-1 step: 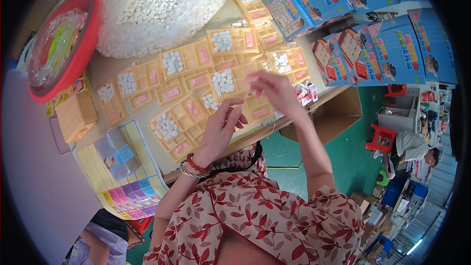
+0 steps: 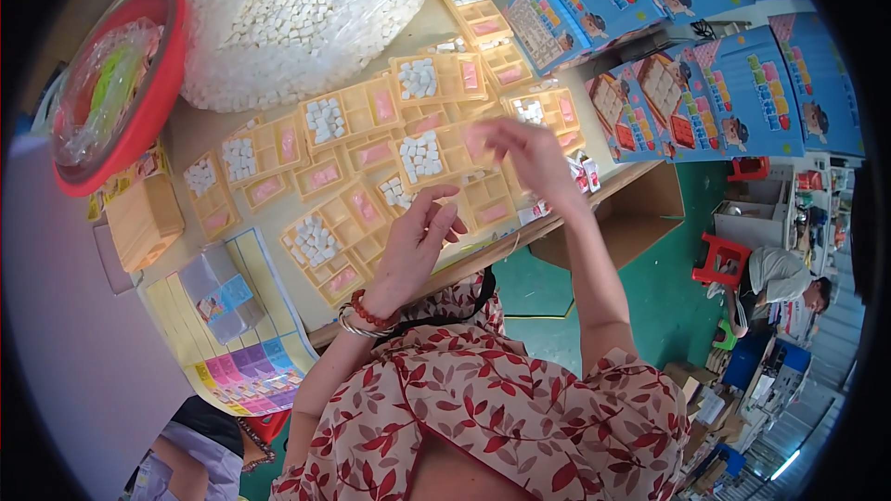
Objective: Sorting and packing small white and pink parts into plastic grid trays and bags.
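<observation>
My left hand [image 2: 419,234] is loosely curled beside the near trays, its fingers and thumb apart and nothing seen between them. Over a cream compartment tray [image 2: 448,165] in the middle, my right hand [image 2: 536,160] bends its fingers down near a pink packet [image 2: 476,142]. Blur hides whether those fingertips hold anything. White cubes [image 2: 420,156] fill the tray's left compartment. Several similar trays spread around both hands, such as the one with white cubes and pink packets [image 2: 334,252] left of my left hand. Small red-and-white packets [image 2: 583,174] lie right of my right wrist.
A large clear bag of white cubes [image 2: 306,19] lies at the back. To its left stands a red basin [image 2: 172,65] with plastic-wrapped things. Blue printed boxes [image 2: 756,93] are stacked at right. A cardboard box [image 2: 640,218] sits below the table edge. Another person [image 2: 784,278] sits far right.
My right hand has shifted slightly right, its fingers drawn in from over the tray. Red-and-white packets now show beside its wrist near the table edge. My left hand stays in place.
</observation>
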Tool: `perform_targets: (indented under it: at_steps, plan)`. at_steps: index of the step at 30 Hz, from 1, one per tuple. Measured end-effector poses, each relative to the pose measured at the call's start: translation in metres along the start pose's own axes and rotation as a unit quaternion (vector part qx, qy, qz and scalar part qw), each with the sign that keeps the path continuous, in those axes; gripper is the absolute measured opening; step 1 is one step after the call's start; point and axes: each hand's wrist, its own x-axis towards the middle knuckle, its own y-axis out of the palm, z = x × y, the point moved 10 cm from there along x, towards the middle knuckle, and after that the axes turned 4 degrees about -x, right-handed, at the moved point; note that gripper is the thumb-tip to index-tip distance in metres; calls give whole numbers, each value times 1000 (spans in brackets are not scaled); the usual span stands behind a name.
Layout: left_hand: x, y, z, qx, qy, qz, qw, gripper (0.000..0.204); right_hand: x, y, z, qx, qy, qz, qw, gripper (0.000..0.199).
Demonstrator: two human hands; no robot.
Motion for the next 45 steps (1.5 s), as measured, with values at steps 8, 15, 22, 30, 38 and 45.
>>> perform_targets:
  at_steps: [8,15,22,30,38,45]
  plan:
    - [-10,-9,16,-3,-17,-4,1000,23,61,-16,-53,-295,-43,-37,954,14]
    - [-14,-16,15,3,-22,6,1000,24,72,-13,-53,-314,-70,-98,942,13]
    - [-15,-20,17,-3,-20,1,1000,24,72,-18,-76,-135,66,-18,989,15]
    - [-19,-15,18,-2,-22,11,1000,24,75,-4,-74,-345,41,-63,936,22]
    - [-23,-25,15,6,-22,-11,1000,23,73,-1,-63,-435,76,-56,896,28]
    - [-43,-39,8,2,5,-37,999,22,65,-15,-33,-409,-19,-134,903,24]
